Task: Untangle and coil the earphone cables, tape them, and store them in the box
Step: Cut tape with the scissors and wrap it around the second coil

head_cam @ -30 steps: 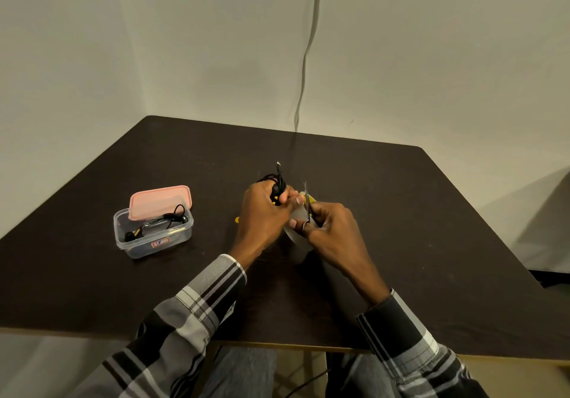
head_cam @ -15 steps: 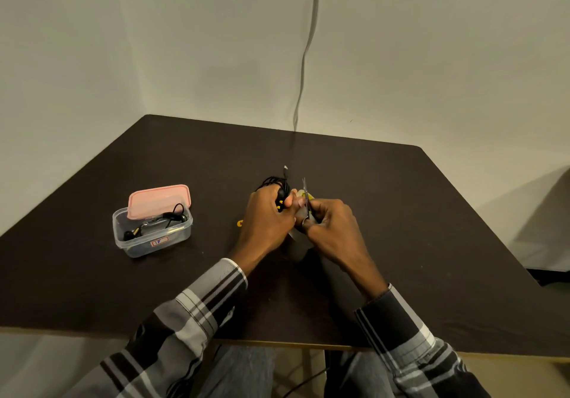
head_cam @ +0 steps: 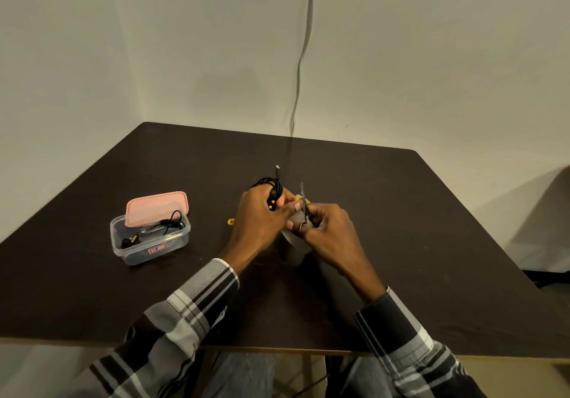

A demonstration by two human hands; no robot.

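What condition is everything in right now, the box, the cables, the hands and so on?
Box: open, earphones inside.
Lid: off, propped on the box's back rim.
Stored earphones: lying in the box.
Earphone cable: coiled, gripped in the left hand.
Left hand: curled round the coil.
Right hand: holding small scissors.
Scissors: blades pointing up; open or closed, cannot tell.
Tape roll: beneath the hands, mostly hidden.

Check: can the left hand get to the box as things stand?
Probably not yet. The left hand grips the coiled cable. The box sits to its left, lid ajar, with bare table between.
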